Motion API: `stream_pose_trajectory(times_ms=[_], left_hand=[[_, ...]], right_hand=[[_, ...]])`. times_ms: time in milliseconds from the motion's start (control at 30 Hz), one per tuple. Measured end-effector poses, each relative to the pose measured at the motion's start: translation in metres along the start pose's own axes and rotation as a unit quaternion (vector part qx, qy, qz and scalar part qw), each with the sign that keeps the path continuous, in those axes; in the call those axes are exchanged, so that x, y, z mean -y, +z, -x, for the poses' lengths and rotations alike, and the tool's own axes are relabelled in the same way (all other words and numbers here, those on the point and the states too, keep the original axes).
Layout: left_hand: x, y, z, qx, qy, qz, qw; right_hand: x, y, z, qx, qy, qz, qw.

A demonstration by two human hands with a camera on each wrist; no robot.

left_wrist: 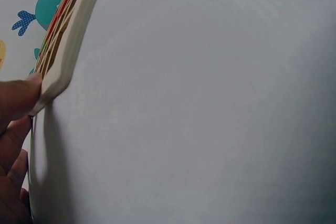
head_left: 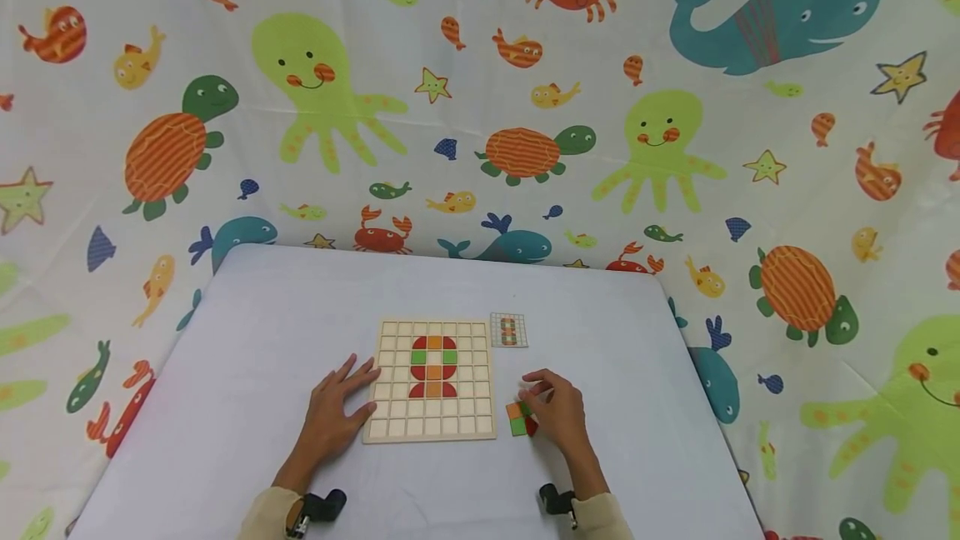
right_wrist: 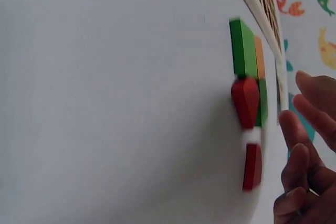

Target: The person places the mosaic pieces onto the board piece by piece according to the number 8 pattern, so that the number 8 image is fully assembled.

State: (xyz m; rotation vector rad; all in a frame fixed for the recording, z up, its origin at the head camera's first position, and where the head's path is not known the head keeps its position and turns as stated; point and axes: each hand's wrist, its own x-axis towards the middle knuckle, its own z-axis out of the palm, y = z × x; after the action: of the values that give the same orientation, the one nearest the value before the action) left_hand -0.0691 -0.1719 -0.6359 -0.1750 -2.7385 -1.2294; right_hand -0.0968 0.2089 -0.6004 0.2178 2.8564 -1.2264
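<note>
A wooden grid board point(head_left: 473, 426) lies flat on the table. Red, orange and green tiles point(head_left: 434, 372) form a symmetrical column in its upper middle cells. My left hand point(head_left: 335, 403) rests against the board's left edge, fingers spread; its thumb point(left_wrist: 21, 97) touches a corner in the left wrist view. My right hand point(head_left: 557, 412) hovers over a small group of loose tiles to the right of the board, fingers bent loosely with nothing seen between them. Among these are a green tile point(right_wrist: 243, 48), an orange tile point(right_wrist: 259, 56), a red tile point(right_wrist: 245, 99) and a separate red tile point(right_wrist: 252, 167).
A small pattern card point(head_left: 509, 330) with a similar coloured column lies by the board's upper right corner. White cloth covers the table point(head_left: 637, 373). Behind it hangs a curtain point(head_left: 450, 115) printed with sea animals.
</note>
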Motion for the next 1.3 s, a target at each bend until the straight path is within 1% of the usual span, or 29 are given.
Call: stream_pose_trajectory(times_ms=[100, 267, 400, 533, 600, 700, 800, 900, 1033, 1167, 1300], left_hand=[[-0.001, 0.0, 0.0, 0.001, -0.002, 0.0, 1.0], [-0.003, -0.002, 0.001, 0.002, -0.004, 0.001, 1.0], [-0.003, -0.003, 0.0, 0.001, -0.003, 0.001, 1.0], [-0.004, -0.003, 0.0, 0.004, -0.006, 0.0, 1.0], [-0.003, -0.003, 0.0, 0.007, -0.009, 0.0, 0.9999], [-0.002, -0.003, 0.001, 0.008, -0.01, -0.001, 0.9999], [-0.002, -0.003, 0.001, 0.009, -0.01, -0.001, 0.9999], [-0.002, -0.003, 0.001, 0.009, -0.01, 0.001, 0.9999], [-0.001, -0.003, 0.001, 0.007, -0.01, 0.0, 0.9999], [0.0, -0.001, 0.0, 0.003, -0.007, 0.001, 1.0], [0.001, -0.001, 0.001, 0.002, -0.008, 0.003, 1.0]], right_hand=[[-0.007, -0.008, 0.001, 0.012, 0.005, 0.016, 1.0], [-0.012, -0.015, 0.003, 0.04, -0.002, 0.04, 0.998], [-0.012, -0.016, 0.004, 0.056, -0.009, 0.054, 0.997], [-0.012, -0.016, 0.004, 0.058, -0.013, 0.062, 0.996], [-0.012, -0.015, 0.005, 0.058, -0.013, 0.057, 0.997], [-0.01, -0.013, 0.006, 0.051, -0.011, 0.036, 0.998], [-0.007, -0.009, 0.009, 0.034, -0.004, 0.014, 0.999], [0.0, -0.002, 0.012, 0.019, -0.007, -0.003, 1.0], [0.011, 0.008, 0.014, 0.019, -0.032, -0.018, 0.999], [0.023, 0.019, 0.016, 0.03, -0.061, -0.034, 0.997], [0.038, 0.033, 0.018, 0.043, -0.07, -0.058, 0.995]])
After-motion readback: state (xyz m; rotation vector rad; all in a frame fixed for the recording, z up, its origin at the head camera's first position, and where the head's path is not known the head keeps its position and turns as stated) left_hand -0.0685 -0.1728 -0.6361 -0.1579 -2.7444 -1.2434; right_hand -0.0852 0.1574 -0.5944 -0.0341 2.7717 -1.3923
